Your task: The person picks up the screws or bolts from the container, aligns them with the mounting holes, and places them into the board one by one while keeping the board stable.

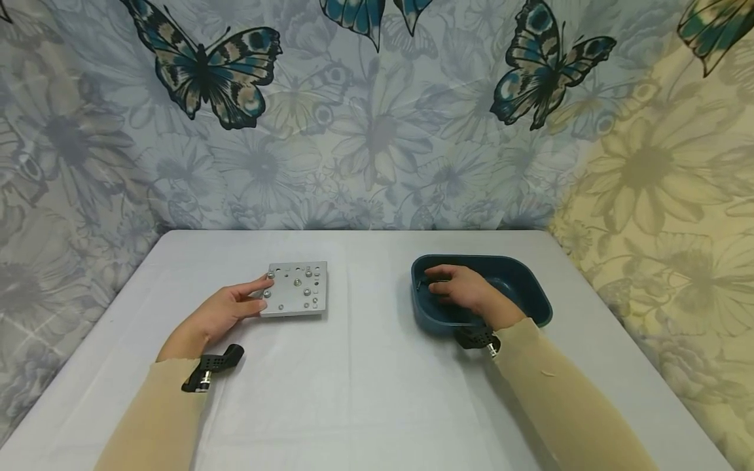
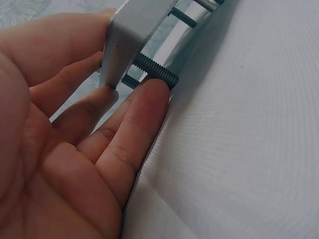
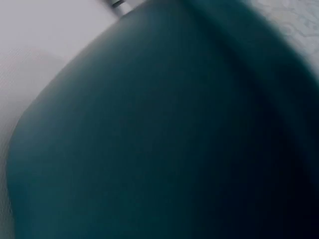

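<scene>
My left hand (image 1: 226,311) grips the left edge of a silver metal plate (image 1: 288,297) with several bolts and holes in its top. In the left wrist view, threaded bolt shanks (image 2: 157,69) stick out below the plate, and one fingertip touches a shank. The fingers (image 2: 142,104) lie along the plate's side and underneath. My right hand (image 1: 462,288) reaches into a dark blue plastic tub (image 1: 512,268), fingers toward its left wall. A small dark shape shows by those fingers, too small to tell. The tub's wall (image 3: 124,124) fills the right wrist view and hides the right hand.
Both things stand on a table with a white cloth (image 1: 365,379). A curtain with butterflies and flowers (image 1: 377,144) hangs behind and at the sides. Each wrist carries a black camera mount (image 1: 220,361) below the hand.
</scene>
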Motion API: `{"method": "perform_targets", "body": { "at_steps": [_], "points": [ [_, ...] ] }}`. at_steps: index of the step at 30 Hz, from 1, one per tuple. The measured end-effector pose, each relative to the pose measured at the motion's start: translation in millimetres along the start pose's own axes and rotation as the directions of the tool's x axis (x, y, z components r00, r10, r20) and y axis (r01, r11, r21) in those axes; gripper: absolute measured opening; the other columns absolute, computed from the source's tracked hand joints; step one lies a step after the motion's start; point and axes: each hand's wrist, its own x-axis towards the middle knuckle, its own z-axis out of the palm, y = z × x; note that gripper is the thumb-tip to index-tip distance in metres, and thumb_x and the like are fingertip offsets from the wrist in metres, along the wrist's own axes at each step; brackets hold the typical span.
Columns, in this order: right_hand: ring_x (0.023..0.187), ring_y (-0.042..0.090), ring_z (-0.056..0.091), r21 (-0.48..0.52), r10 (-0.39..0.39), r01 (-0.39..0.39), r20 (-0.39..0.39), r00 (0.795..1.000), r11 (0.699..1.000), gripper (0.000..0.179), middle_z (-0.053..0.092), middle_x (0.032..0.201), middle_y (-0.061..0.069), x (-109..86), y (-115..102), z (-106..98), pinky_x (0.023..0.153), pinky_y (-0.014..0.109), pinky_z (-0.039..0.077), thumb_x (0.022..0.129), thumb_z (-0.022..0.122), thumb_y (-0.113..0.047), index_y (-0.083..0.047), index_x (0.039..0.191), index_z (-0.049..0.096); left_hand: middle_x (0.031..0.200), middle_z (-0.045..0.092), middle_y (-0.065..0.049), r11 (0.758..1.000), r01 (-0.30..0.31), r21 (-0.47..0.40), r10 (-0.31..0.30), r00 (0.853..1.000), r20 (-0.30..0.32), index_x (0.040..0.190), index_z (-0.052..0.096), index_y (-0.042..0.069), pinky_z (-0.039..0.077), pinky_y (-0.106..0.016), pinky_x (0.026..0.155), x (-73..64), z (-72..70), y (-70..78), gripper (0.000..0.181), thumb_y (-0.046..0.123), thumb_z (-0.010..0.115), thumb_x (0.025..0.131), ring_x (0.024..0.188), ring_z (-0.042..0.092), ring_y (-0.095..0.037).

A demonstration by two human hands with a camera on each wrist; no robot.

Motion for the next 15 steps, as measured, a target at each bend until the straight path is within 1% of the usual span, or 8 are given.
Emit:
{"method": "perform_targets", "body": {
  "at_steps": [4,8,11,12,15],
  "points": [
    [0.115,0.030,0.060,-0.120,-0.007,0.006,-0.008,1.000,0.993,0.045,0.044,0.149,0.018,0.7,1.2,0.7,0.091,0.042,0.052,0.099,0.062,-0.016,-0.008,0.143,0.056,0.164,0.015,-0.007,1.000,0.009,-0.001,-0.009,1.000,-0.005,0.150,0.044,0.004,0.048,-0.019,0.088,2.0,1.3,-0.4,0.062,0.018,0.070,0.095,0.145,0.023,-0.032],
    [0.112,0.030,0.062,-0.177,-0.008,0.006,-0.013,1.000,0.984,0.043,0.041,0.150,0.020,2.1,3.2,-0.2,0.090,0.042,0.052,0.099,0.061,-0.017,-0.009,0.141,0.058,0.164,0.016,-0.006,1.000,0.012,0.017,-0.012,1.000,-0.018,0.150,0.045,0.005,0.049,-0.020,0.088,3.6,1.8,0.0,0.063,0.020,0.071,0.095,0.143,0.029,-0.033],
    [0.107,0.029,0.064,-0.192,-0.019,0.015,-0.019,1.000,0.981,0.041,0.042,0.149,0.021,3.2,4.4,-0.4,0.087,0.041,0.054,0.098,0.061,-0.015,-0.007,0.139,0.060,0.164,0.016,-0.006,0.999,0.015,0.033,-0.014,1.000,-0.023,0.150,0.045,0.005,0.049,-0.020,0.088,4.2,1.6,-0.1,0.064,0.022,0.071,0.094,0.144,0.027,-0.033],
    [0.105,0.029,0.064,-0.197,-0.029,0.024,-0.022,0.999,0.980,0.040,0.044,0.147,0.022,3.5,4.5,-0.4,0.085,0.041,0.054,0.098,0.062,-0.013,-0.006,0.138,0.060,0.164,0.016,-0.006,0.999,0.017,0.038,-0.016,1.000,-0.023,0.150,0.045,0.006,0.048,-0.019,0.088,4.0,1.2,-0.1,0.064,0.023,0.072,0.094,0.144,0.026,-0.033],
    [0.095,0.026,0.067,-0.250,-0.069,0.060,-0.025,0.997,0.966,0.039,0.052,0.140,0.022,3.0,2.8,0.1,0.080,0.039,0.056,0.096,0.063,-0.011,-0.004,0.134,0.062,0.164,0.016,-0.006,0.999,0.015,0.033,-0.014,1.000,-0.020,0.150,0.045,0.006,0.048,-0.018,0.088,3.2,-0.3,-0.4,0.065,0.023,0.072,0.094,0.146,0.023,-0.032]
  ]
}}
